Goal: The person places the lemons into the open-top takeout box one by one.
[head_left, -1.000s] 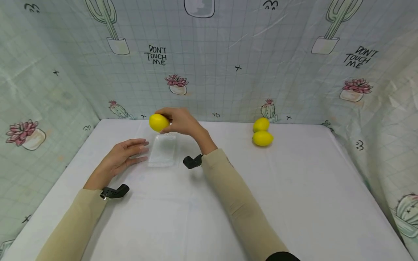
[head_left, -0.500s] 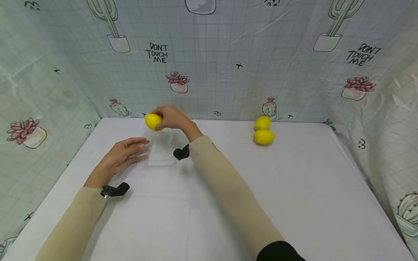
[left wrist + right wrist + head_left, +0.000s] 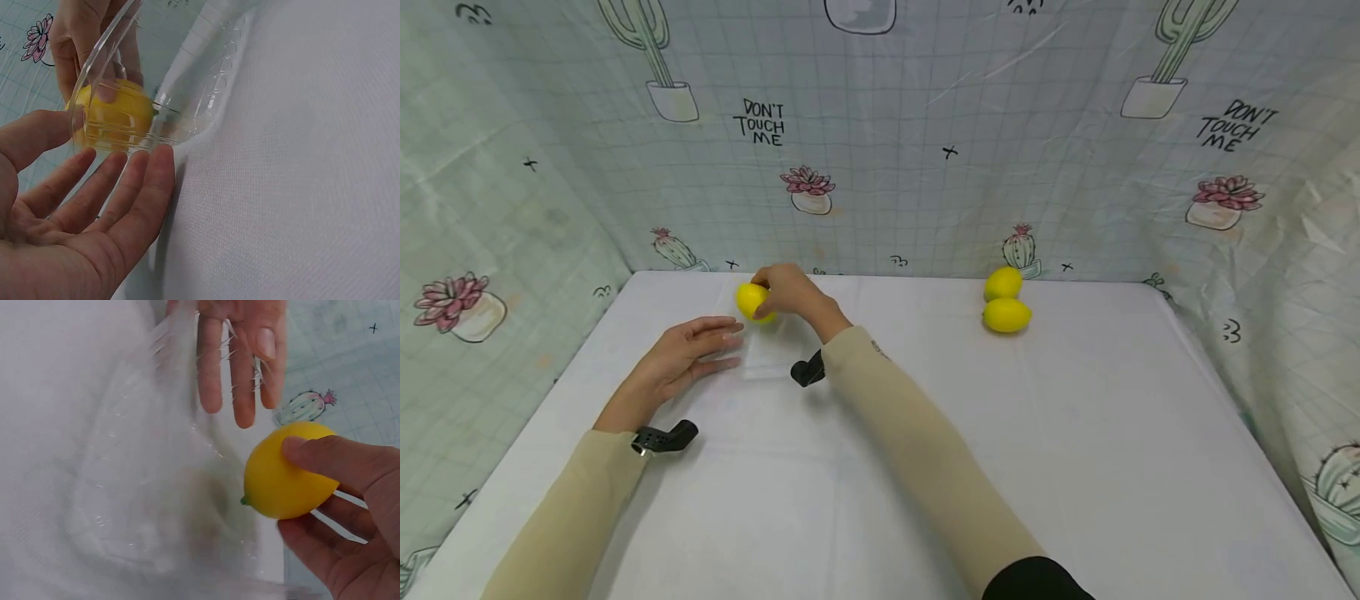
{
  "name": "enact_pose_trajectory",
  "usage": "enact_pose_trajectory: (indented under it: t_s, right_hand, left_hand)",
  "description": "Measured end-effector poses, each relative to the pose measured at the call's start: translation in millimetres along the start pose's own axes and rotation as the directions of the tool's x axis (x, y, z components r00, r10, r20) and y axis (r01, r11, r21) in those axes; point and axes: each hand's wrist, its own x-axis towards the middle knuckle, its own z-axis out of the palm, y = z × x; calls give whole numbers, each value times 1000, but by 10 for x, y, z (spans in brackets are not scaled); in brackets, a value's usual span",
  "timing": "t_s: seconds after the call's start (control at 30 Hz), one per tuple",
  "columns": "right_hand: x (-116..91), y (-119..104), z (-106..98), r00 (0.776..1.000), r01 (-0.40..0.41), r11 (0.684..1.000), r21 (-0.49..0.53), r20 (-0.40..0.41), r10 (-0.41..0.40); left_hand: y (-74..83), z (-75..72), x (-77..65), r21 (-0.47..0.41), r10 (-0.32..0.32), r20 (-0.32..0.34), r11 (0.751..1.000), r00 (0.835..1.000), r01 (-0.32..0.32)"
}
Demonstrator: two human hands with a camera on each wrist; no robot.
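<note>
My right hand [image 3: 792, 293] grips a yellow lemon [image 3: 749, 300] between thumb and fingers, over the far end of a clear plastic container [image 3: 763, 364]. In the right wrist view the lemon [image 3: 290, 472] shows a small green tip pointing toward the container [image 3: 144, 494]. My left hand [image 3: 679, 358] lies along the container's left side with fingers extended. Seen from the left wrist, its fingertips [image 3: 164, 159] touch the clear wall, and the lemon [image 3: 119, 115] shows through the plastic. The right forearm passes near the container's right side.
Two more lemons, one [image 3: 1003, 283] behind the other [image 3: 1007, 316], sit at the back right of the white table [image 3: 1075, 450]. A patterned sheet [image 3: 887, 125] hangs behind the table and along both sides. Each wrist wears a black strap [image 3: 664, 437].
My right hand first carried the lemon a little left, then lowered it toward the container's far end. The left hand has stayed in place, and the other lemons lie as before.
</note>
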Motion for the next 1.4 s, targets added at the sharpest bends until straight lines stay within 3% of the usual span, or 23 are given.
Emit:
enact_pose_trajectory:
  t_s: [0.17, 0.43, 0.63, 0.83, 1.13, 1.3, 1.4]
  right_hand:
    - [2, -18, 57, 998, -55, 998, -32, 20, 56]
    - [-25, -84, 81, 995, -94, 991, -97, -41, 91]
    - [-82, -123, 43, 997, -62, 988, -144, -44, 56]
    - [-241, -91, -151, 999, 5, 993, -121, -37, -9]
    - [-690, 356, -540, 990, 125, 978, -164, -45, -134]
    - [-1064, 684, -776, 991, 109, 976, -189, -58, -122]
    - [-1300, 896, -917, 995, 54, 977, -204, -69, -70]
  left_hand:
    - [2, -3, 2, 18, 9, -10, 1000, 1000, -9]
    - [8, -11, -8, 13, -4, -19, 1000, 1000, 4]
    - [6, 0, -10, -3, 0, -14, 1000, 1000, 0]
    - [11, 15, -18, 2, -9, -10, 1000, 1000, 9]
    - [-5, -11, -8, 31, -15, -15, 999, 1000, 16]
    - [-20, -26, -12, 25, -10, -10, 1000, 1000, 11]
    - [-14, -24, -15, 32, -5, -10, 999, 1000, 5]
